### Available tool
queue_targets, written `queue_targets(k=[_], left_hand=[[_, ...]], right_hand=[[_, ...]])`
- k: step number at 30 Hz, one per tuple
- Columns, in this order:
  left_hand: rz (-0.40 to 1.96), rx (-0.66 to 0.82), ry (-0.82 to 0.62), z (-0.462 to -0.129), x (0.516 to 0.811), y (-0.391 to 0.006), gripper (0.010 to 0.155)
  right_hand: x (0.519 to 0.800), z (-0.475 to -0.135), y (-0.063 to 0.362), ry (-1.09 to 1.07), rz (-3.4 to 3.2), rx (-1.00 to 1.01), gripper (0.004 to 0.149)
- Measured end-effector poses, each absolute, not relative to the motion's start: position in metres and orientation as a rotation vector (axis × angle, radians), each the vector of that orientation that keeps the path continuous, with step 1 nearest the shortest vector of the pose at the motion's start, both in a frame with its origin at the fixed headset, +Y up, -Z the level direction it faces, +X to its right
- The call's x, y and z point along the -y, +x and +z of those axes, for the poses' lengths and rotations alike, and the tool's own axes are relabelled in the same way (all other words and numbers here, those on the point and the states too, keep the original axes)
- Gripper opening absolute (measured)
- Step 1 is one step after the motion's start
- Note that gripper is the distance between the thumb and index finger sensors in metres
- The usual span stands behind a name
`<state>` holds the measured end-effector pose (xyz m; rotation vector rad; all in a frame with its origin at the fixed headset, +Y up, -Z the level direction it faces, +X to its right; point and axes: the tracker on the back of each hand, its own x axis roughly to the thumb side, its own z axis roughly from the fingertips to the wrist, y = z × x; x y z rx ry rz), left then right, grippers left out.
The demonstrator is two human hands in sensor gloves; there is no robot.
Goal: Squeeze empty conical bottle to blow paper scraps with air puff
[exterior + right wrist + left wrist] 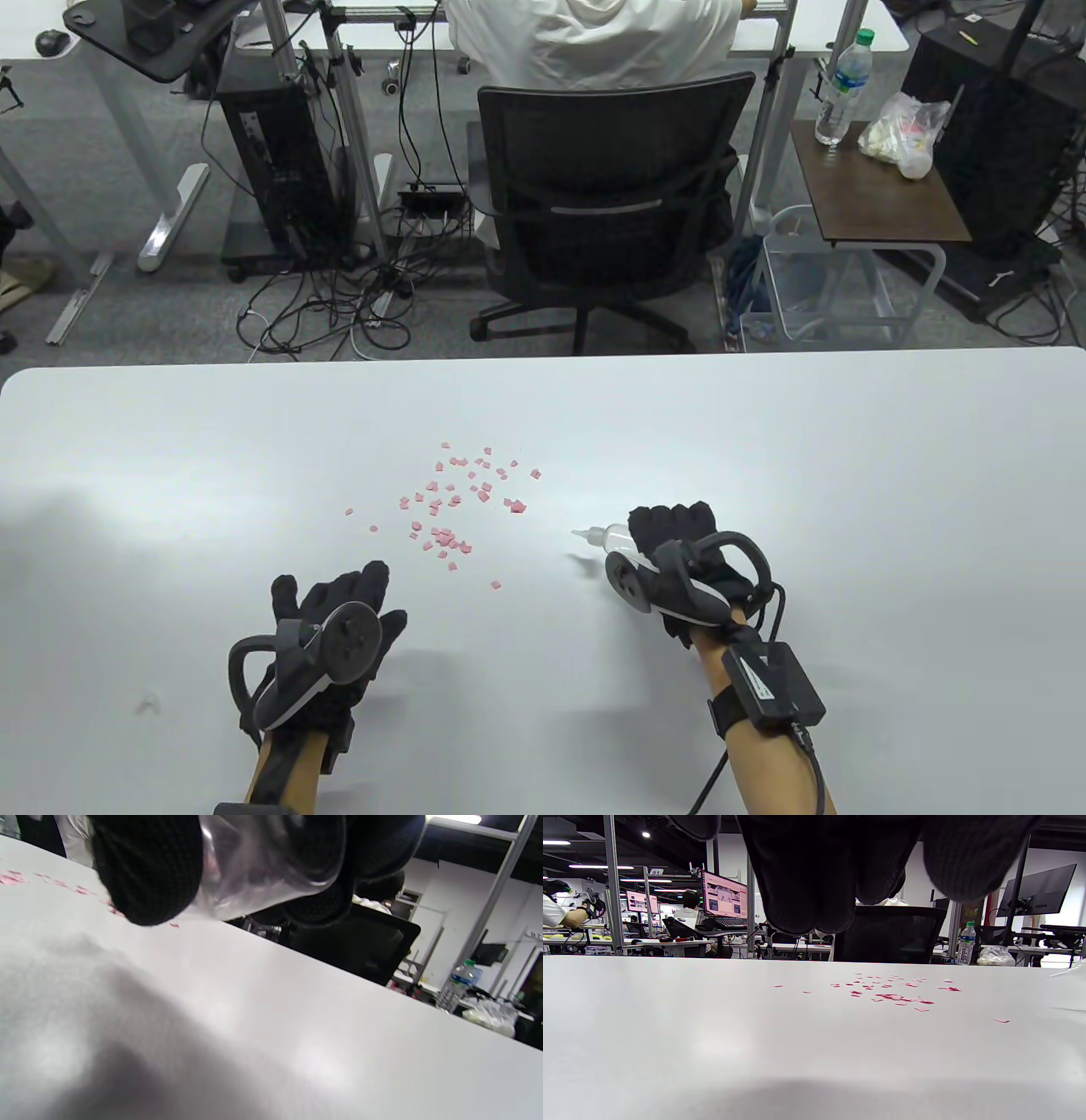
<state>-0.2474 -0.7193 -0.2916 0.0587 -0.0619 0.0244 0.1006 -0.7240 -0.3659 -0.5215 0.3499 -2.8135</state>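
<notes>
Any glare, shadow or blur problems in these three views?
Table view: sharp; soft shadows beside both hands on the table. Left wrist view: paper scraps crisp, gloved fingers dark. Right wrist view: tilted, bottle blurred close-up, a broad shadow and soft glare patches on the table.

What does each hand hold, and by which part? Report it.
Right hand holds the conical bottle by its body; left hand holds nothing.

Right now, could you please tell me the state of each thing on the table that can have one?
conical bottle: clear, lying sideways in the grip, nozzle aimed left toward the scraps.
right hand: grips the bottle above the table.
left hand: holds nothing, fingers extended, near the table.
paper scraps: pink, scattered loosely on the white table.
</notes>
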Motion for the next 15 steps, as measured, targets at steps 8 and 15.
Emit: queue_targets(k=[8, 15], left_hand=[[0.019, 0.065, 0.056, -0.291, 0.719, -0.247, 0.068], [0.022, 0.072, 0.059, -0.292, 0.719, -0.246, 0.068]], right_hand=[[0.726, -0.365, 0.077, -0.653, -2.79, -0.302, 0.072], [0.728, -0.376, 0.076, -0.412, -2.763, -0.341, 0.062]])
